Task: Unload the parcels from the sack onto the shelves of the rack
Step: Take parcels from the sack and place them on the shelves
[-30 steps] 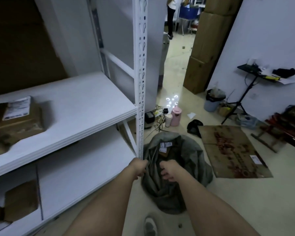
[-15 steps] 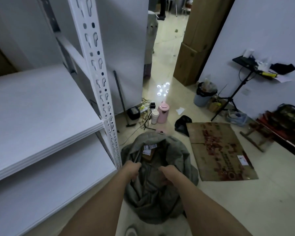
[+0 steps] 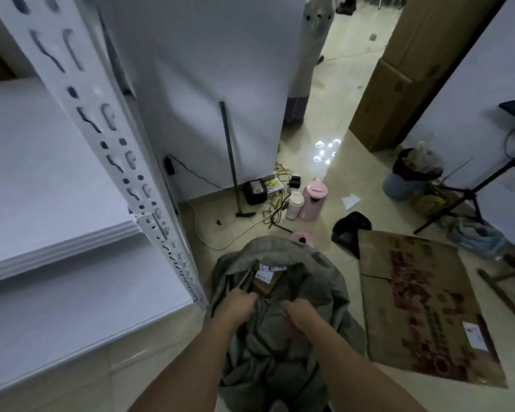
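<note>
Hands (image 3: 238, 304) still gripping sack (image 3: 318, 272)

Bare forearms and hands (image 3: 268, 307), no sleeves visible.

Grey sack (image 3: 283, 346); white rack (image 3: 113, 150) — pink jug (image 3: 314, 200).

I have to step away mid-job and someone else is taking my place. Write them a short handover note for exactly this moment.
Left hand: grips the sack's fabric at the near left edge of its mouth.
Right hand: grips the fabric at the near right edge; both hold the mouth open.
Sack sits on the floor beside the rack's upright post.
One brown parcel with a white label shows inside the mouth; any others underneath are hidden.
The two shelves in view show no parcels on their visible parts.
Left to do: lift that parcel out, set it on a shelf, then check the sack for more.
</note>
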Motion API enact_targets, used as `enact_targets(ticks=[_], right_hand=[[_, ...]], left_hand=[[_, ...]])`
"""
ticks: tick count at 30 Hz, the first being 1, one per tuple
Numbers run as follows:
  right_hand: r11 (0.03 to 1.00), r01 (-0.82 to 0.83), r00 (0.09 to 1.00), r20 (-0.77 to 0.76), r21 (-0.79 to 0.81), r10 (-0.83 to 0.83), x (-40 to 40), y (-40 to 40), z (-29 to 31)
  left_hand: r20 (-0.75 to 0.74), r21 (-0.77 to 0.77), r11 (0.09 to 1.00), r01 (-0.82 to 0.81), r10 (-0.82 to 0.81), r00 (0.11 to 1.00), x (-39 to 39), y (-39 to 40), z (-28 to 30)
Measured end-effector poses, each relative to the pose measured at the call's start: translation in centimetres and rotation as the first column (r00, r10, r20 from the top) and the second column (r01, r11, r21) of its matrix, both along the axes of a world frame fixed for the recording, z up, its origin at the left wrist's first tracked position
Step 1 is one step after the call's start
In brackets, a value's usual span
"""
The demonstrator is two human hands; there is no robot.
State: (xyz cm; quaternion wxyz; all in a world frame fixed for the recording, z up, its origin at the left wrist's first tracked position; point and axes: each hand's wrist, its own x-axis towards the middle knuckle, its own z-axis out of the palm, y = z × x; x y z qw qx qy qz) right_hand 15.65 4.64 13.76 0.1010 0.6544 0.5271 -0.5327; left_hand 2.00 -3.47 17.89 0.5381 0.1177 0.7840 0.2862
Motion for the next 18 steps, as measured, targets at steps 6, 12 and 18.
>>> enact_targets(ticks=[6, 12, 18], right_hand=[[1.000, -0.003, 1.000, -0.017, 0.031, 0.003, -1.2, 4.1, -12.9], [0.988, 0.009, 0.998, -0.055, 0.152, -0.001, -2.5, 8.2, -26.3], [0.962, 0.136, 0.976, -0.199, 0.237, -0.090, -4.4, 12.7, -37.7]], left_hand=[[-0.053, 0.093, 0.996, -0.007, 0.012, 0.999, 0.3, 4.8, -12.5], [-0.062, 0.201, 0.973, -0.116, 0.131, 0.989, 0.5, 8.5, -25.5], [0.068, 0.304, 0.902, -0.305, 0.299, 0.952, 1.0, 10.9, -37.0]])
